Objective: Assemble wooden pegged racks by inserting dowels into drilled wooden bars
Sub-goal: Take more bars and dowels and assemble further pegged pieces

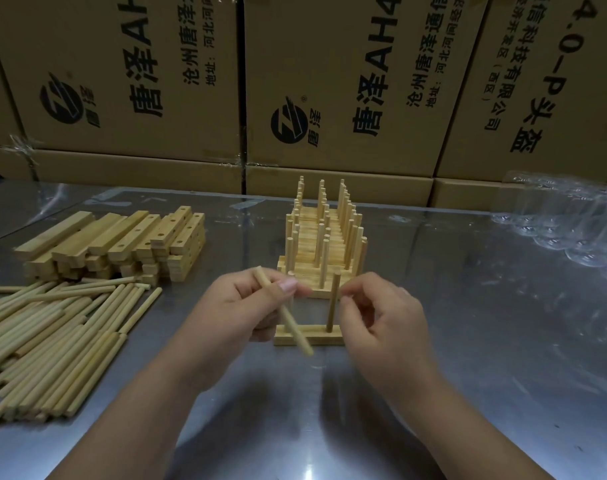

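Note:
A drilled wooden bar [317,336] lies on the metal table in front of me. One dowel [333,303] stands upright in its right hole. My left hand [246,306] pinches a loose dowel [296,332] that slants down across the bar's left end. Another upright dowel sits partly hidden behind my left fingers. My right hand [381,317] hovers just right of the standing dowel with its fingers loosely curled and nothing in them.
Finished pegged racks [324,237] are stacked behind the bar. A stack of drilled bars [122,244] and a heap of loose dowels [52,337] lie at the left. Crumpled clear plastic [565,223] sits at the right. Cardboard boxes [329,81] wall the back.

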